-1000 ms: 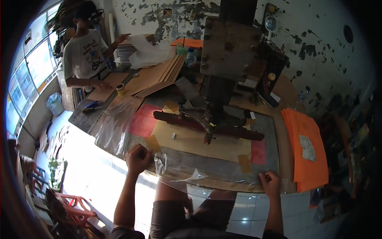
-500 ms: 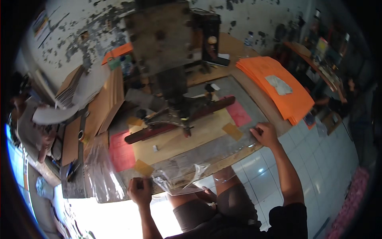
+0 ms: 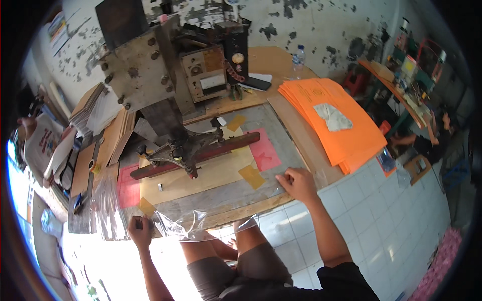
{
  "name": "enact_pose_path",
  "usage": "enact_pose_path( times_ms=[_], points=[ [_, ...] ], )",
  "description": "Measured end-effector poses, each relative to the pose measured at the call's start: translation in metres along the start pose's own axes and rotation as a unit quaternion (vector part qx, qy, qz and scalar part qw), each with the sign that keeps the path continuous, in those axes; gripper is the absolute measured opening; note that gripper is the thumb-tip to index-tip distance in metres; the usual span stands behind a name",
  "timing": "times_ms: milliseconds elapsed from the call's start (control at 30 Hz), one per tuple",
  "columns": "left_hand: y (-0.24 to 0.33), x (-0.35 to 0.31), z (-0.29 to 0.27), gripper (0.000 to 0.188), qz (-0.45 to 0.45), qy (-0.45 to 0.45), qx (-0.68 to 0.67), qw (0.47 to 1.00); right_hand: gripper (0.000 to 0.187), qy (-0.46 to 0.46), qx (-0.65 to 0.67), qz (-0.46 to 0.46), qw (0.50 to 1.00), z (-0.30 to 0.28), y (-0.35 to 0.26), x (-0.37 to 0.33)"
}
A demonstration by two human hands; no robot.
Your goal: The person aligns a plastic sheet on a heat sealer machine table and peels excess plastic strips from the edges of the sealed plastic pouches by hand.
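Both my hands are closed at the ends of a clear plastic sheet (image 3: 173,228) along the bench's front edge. My left hand (image 3: 139,231) pinches its left end, near a tan tape piece (image 3: 146,206). My right hand (image 3: 298,184) grips the right end, its fingers curled over the grey bench plate. Between them the sheet's front part sags, wrinkled and shiny, over the edge. Beyond it a press (image 3: 173,135) with a long dark red bar (image 3: 201,156) stands above a yellowish sheet (image 3: 173,186) flanked by pink pieces (image 3: 264,150). A small whitish block (image 3: 160,187) lies before the bar.
An orange stack (image 3: 329,120) with a crumpled pale cloth (image 3: 333,117) lies at the right. At the left are more clear plastic (image 3: 108,208) and cardboard sheets (image 3: 118,138). A control box (image 3: 205,75) and a bottle (image 3: 298,59) stand behind. Another person (image 3: 45,140) is at far left.
My view has shifted, so the bench and press appear further left and more of the control box shows. Both hands keep their hold on the plastic sheet.
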State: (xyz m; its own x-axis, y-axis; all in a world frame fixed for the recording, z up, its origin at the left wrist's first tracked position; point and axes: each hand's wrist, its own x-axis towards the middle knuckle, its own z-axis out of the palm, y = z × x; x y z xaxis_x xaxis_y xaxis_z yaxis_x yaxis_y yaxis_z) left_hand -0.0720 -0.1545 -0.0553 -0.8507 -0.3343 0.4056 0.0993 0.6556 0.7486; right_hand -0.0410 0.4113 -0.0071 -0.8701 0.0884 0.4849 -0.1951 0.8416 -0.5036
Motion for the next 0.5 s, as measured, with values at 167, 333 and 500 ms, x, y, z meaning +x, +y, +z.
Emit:
enact_pose_path(
  times_ms=[167, 333, 500],
  points=[
    [-0.007, -0.003, 0.003, 0.031, -0.012, 0.024, 0.012, 1.000, 0.036, -0.027, 0.010, -0.007, 1.000, -0.004, 0.000, 0.002],
    [-0.001, -0.003, 0.002, 0.032, -0.028, 0.020, -0.009, 0.999, 0.036, -0.020, 0.009, 0.007, 1.000, -0.003, 0.000, 0.002],
    [0.011, -0.003, -0.003, 0.028, 0.006, 0.012, 0.032, 0.999, 0.036, -0.023, 0.026, 0.059, 0.998, -0.002, -0.005, -0.002]
  ],
)
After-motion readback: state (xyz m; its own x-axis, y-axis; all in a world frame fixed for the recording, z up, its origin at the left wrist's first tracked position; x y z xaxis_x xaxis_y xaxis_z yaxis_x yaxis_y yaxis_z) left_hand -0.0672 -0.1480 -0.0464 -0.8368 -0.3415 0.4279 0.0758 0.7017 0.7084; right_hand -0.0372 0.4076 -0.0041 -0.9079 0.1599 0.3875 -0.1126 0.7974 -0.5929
